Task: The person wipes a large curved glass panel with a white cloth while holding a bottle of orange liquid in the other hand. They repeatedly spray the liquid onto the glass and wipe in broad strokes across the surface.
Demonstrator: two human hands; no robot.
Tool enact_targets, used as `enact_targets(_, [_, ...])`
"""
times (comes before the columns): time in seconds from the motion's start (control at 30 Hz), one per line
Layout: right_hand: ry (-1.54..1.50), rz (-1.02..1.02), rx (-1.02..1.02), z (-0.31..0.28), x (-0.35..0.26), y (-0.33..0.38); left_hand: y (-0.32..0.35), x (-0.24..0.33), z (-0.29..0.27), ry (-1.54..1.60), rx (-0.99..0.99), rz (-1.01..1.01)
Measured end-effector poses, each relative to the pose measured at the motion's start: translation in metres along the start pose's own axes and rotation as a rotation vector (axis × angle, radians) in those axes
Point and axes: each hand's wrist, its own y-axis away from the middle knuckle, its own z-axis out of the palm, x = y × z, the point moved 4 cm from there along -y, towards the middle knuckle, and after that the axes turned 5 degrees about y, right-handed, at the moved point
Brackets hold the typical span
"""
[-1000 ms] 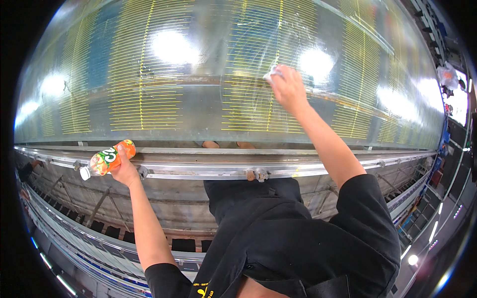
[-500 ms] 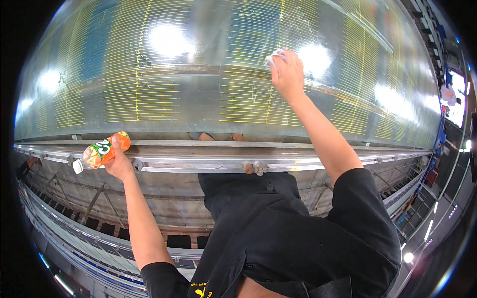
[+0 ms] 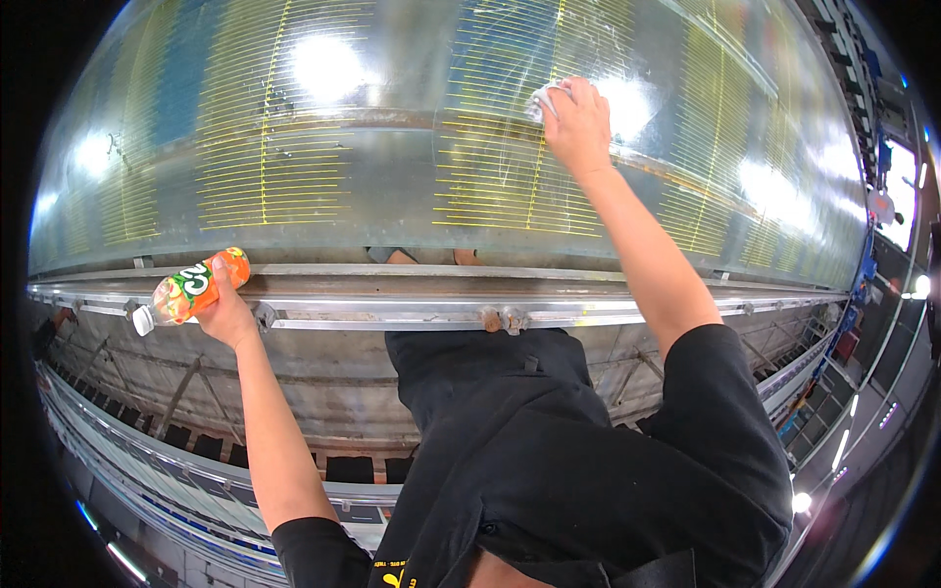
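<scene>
A plastic bottle [image 3: 184, 294] with an orange label and a white cap lies tilted in my left hand [image 3: 227, 316], its cap end pointing down and to the left. My fingers are wrapped round it, over the near rail. Farther out on the right, my right hand [image 3: 580, 127] presses a crumpled white cloth [image 3: 549, 98] against a large glass sheet [image 3: 392, 186]. Rows of yellow lines run across the glass, and faint smears show around the cloth.
A metal rail [image 3: 392, 316] with bolted fittings [image 3: 502, 319] runs along the glass's near edge, close to my body. Bright lamp reflections lie on the glass. Behind and below me stand more metal frames [image 3: 176, 461]. Shelving and cables line the far right.
My right hand has shifted slightly up and to the right with the cloth on the glass. My left hand and the bottle have moved a little up and left.
</scene>
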Motion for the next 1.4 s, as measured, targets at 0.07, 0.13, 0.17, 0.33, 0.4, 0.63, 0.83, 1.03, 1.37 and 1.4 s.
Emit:
enact_targets(0.07, [-0.03,-0.064,0.026,-0.001,-0.009,0.005,-0.001,-0.002,-0.002,-0.055,0.03,-0.004])
enact_targets(0.13, [0.015,-0.022,0.041,0.002,0.003,0.002,-0.003,-0.002,-0.002,-0.064,0.025,-0.01])
enact_targets(0.17, [0.08,0.053,0.041,0.006,0.032,-0.006,-0.002,0.0,0.0,-0.045,0.001,-0.015])
enact_targets(0.33, [-0.011,0.129,-0.141,-0.014,0.037,-0.015,-0.003,-0.007,-0.003,-0.045,0.013,-0.027])
enact_targets(0.4, [0.018,0.003,-0.265,-0.014,0.018,0.007,-0.001,0.001,0.001,-0.052,-0.001,-0.032])
enact_targets(0.63, [0.035,0.041,-0.211,-0.027,-0.003,0.017,-0.003,-0.002,-0.002,-0.094,0.038,-0.021])
enact_targets(0.83, [0.054,-0.001,-0.197,-0.03,-0.008,0.024,-0.003,-0.004,-0.002,-0.088,0.044,-0.012])
enact_targets(1.03, [0.061,0.017,-0.213,-0.03,-0.011,0.024,-0.004,-0.007,-0.004,-0.141,0.041,-0.019])
enact_targets(1.37, [0.082,0.021,-0.217,-0.03,-0.006,0.025,-0.005,-0.003,-0.001,-0.148,0.043,-0.017])
enact_targets(1.4, [0.092,0.027,-0.226,-0.03,-0.006,0.025,-0.005,-0.003,-0.001,-0.15,0.043,-0.016])
